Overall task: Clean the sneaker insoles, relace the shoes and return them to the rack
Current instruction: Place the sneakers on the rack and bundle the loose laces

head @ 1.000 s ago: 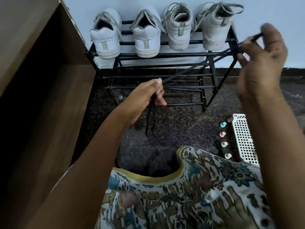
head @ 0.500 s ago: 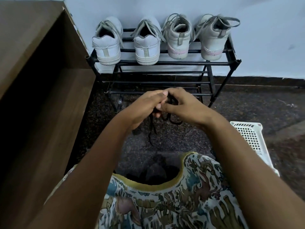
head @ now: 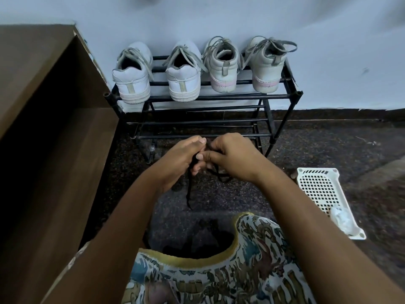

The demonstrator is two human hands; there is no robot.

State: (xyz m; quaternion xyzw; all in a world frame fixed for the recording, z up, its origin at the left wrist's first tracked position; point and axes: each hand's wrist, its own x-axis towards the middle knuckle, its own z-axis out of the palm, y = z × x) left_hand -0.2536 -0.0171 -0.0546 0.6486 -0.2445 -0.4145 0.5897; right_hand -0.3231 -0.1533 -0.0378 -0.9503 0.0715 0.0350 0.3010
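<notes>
Left hand [head: 180,160] and right hand [head: 235,160] both pinch the black lace [head: 188,194] close together; risk: loose dangling end may knot or slip free.

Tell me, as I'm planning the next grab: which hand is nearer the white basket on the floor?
Right. The right hand is left of the white basket, apart from it; the left hand is farther left, beyond the right hand.

Four pale lace-up sneakers [head: 184,80] stand side by side on the top shelf of a black metal rack [head: 219,97] at the far wall [head: 339,51]. A brown wooden cabinet [head: 43,132] stands left of it; a white perforated plastic basket [head: 317,189] lies on the floor [head: 328,148], near right.
</notes>
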